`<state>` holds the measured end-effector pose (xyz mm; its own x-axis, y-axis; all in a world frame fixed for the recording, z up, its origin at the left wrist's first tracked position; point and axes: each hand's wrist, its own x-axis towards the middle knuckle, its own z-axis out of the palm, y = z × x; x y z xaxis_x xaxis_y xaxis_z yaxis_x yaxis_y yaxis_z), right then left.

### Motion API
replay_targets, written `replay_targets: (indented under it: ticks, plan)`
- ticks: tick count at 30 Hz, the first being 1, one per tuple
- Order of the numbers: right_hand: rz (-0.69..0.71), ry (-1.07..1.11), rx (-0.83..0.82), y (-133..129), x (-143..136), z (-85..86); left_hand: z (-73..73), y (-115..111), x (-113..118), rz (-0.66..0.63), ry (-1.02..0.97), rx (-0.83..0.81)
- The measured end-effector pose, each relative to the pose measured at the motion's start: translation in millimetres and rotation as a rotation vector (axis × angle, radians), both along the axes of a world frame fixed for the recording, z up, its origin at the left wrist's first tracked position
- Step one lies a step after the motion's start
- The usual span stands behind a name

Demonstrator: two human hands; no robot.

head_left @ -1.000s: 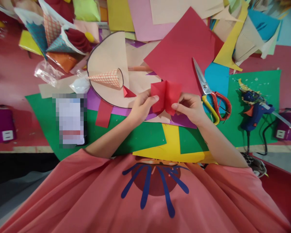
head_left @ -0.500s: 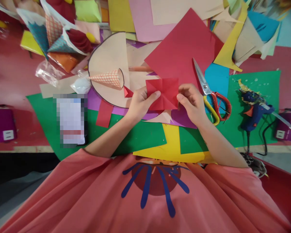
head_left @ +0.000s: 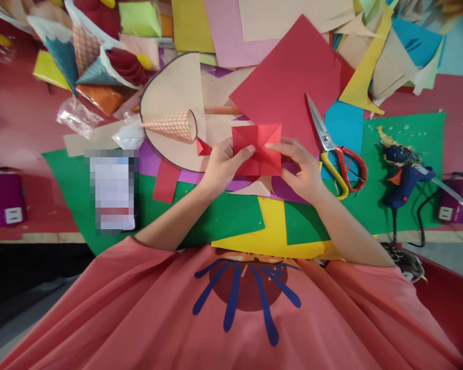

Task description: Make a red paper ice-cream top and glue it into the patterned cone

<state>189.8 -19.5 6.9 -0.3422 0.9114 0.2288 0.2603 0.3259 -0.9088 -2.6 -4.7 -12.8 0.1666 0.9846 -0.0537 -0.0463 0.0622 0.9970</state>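
A small red paper square [head_left: 257, 164] with crossing fold creases is held up over the table. My left hand [head_left: 224, 163] pinches its left edge, thumb on the front and fingers behind. At the right side, my right hand [head_left: 301, 169] has its fingertips on the front of the square, near the middle; its thumb is by the lower right edge, partly hidden. A small folded red paper piece [head_left: 203, 147] lies just left of my left hand. Behind the square is a large red paper sheet [head_left: 285, 77], with open scissors [head_left: 327, 146] resting partly on it.
A checkered paper cone [head_left: 173, 125] lies on a beige paper half-circle [head_left: 170, 87]. On the left is a phone [head_left: 113, 192] with a blurred screen; on the right, a blue glue gun [head_left: 405, 187]. Wrapped cones [head_left: 88, 56] and paper scraps [head_left: 395, 56] crowd the back.
My right hand's fingers have moved from the square's right edge onto its front, toward the middle. The left hand keeps its pinch in the same place.
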Motion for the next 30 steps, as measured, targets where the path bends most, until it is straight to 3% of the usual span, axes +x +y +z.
replay_targets:
  ticks: [13, 17, 21, 30]
  plan:
    - [-0.197, 0.155, -0.072, 5.1, 1.1, 1.9, 7.6, 3.7, -5.0, -0.026, -0.105, 0.127]
    - [-0.233, 0.121, -0.093, 6.9, 1.7, 0.2, 3.3, 3.9, -5.5, -0.029, -0.023, 0.355]
    - [-0.24, 0.125, -0.1, 7.5, 1.1, -0.8, 1.9, 2.5, -5.9, -0.04, 0.134, 0.327]
    - [-0.212, 0.198, -0.133, 6.7, 0.1, -1.0, 11.7, 1.8, -4.3, -0.048, 0.24, 0.38]
